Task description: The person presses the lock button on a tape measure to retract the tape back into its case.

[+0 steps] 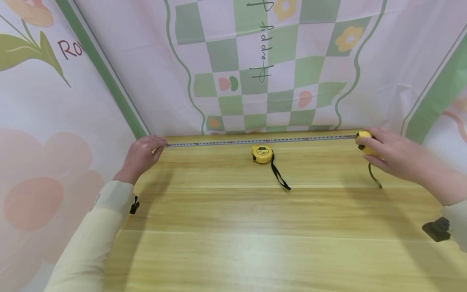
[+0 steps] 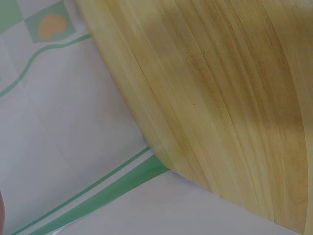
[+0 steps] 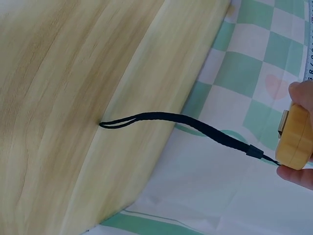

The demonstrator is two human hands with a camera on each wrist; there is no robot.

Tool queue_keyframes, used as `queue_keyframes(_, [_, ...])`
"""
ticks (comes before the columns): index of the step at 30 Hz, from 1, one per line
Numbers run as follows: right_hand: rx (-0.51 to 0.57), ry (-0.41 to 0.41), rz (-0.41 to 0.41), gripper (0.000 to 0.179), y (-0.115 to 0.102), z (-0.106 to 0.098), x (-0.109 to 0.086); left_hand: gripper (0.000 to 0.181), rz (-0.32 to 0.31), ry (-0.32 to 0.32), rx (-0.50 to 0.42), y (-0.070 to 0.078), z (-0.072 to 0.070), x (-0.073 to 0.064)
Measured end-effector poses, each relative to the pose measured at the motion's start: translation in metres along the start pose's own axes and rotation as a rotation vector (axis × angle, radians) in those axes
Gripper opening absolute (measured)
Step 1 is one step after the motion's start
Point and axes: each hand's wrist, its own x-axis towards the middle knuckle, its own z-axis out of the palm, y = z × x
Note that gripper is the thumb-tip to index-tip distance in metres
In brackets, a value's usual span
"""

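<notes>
A white tape-measure blade [image 1: 251, 141] stretches nearly level between the two hands near the table's back edge. At its left end my left hand [image 1: 144, 154] pinches the blade's tip between thumb and fingers. My right hand [image 1: 397, 152] grips the yellow tape measure [image 1: 364, 142] from which the blade runs out. In the right wrist view, fingers hold the yellow case [image 3: 293, 139], and its black strap [image 3: 195, 125] dangles. A second yellow tape measure [image 1: 262, 154] with a black strap [image 1: 280, 176] lies on the table between the hands. The left wrist view barely catches the hand.
The wooden table [image 1: 248, 227] meets a printed cloth backdrop [image 1: 251, 87] with green checks at the back. More printed cloth [image 1: 84, 117] hangs along the left, and another panel [image 1: 441, 101] is at the right.
</notes>
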Motion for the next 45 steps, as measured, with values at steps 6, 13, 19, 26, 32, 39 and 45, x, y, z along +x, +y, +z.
queue_keyframes(6, [0.003, 0.003, -0.007, 0.057, -0.002, 0.0, 0.0, 0.017, 0.003, -0.012, 0.002, 0.001, 0.001, 0.0])
queue_keyframes(13, [-0.012, 0.015, -0.012, 0.054, -0.003, 0.001, 0.001, 0.018, 0.017, -0.013, -0.005, 0.003, 0.002, 0.001])
queue_keyframes(19, [-0.025, 0.054, -0.03, 0.049, -0.003, 0.003, -0.001, 0.018, 0.013, -0.021, -0.008, 0.003, 0.002, 0.002])
queue_keyframes(26, [-0.048, 0.071, -0.023, 0.05, -0.001, 0.003, -0.002, 0.018, -0.003, -0.018, 0.003, 0.003, 0.0, 0.002])
queue_keyframes(32, [0.021, -0.072, 0.124, 0.076, -0.001, 0.002, -0.006, 0.018, 0.006, -0.018, 0.004, 0.003, -0.001, 0.001])
queue_keyframes(39, [0.032, -0.007, 0.11, 0.078, 0.001, 0.007, -0.009, 0.018, 0.007, -0.021, 0.013, 0.002, 0.001, 0.0])
queue_keyframes(45, [-0.001, 0.057, 0.036, 0.075, 0.004, 0.011, -0.009, 0.017, 0.007, -0.025, 0.018, 0.002, 0.002, 0.0])
